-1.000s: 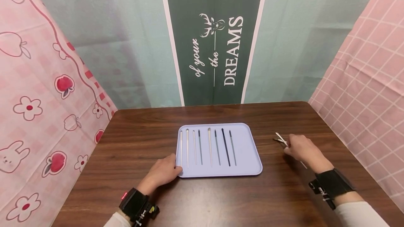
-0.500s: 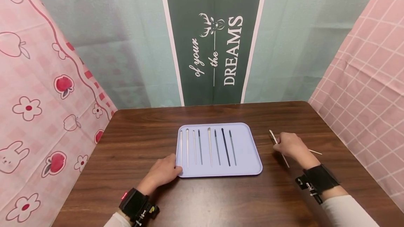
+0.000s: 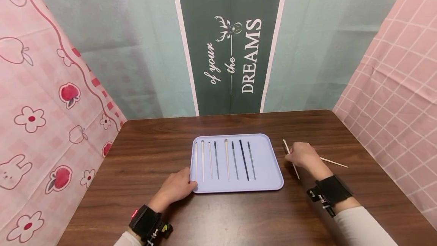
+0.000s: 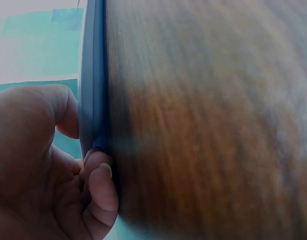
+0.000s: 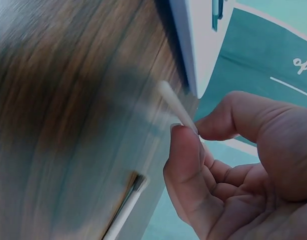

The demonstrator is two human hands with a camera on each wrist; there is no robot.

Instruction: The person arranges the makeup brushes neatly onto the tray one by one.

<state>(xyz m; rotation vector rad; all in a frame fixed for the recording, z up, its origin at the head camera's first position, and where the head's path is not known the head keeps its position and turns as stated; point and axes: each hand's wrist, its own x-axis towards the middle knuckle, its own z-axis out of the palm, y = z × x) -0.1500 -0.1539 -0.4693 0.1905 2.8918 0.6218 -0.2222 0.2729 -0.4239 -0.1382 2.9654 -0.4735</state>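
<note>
Head view: the left hand grips the seven-o'clock corner of the flat lavender plastic tray on the dark wood-grain bench. At the tray's three o'clock, the right hand pinches one slim pale chopstick; a second pale chopstick lies on the bench behind it.

Left wrist view: curled fingers hook the tray's edge.

Right wrist view: thumb and forefinger hold the stick only near its end; so light a pinch could let it swivel or drop.
</note>
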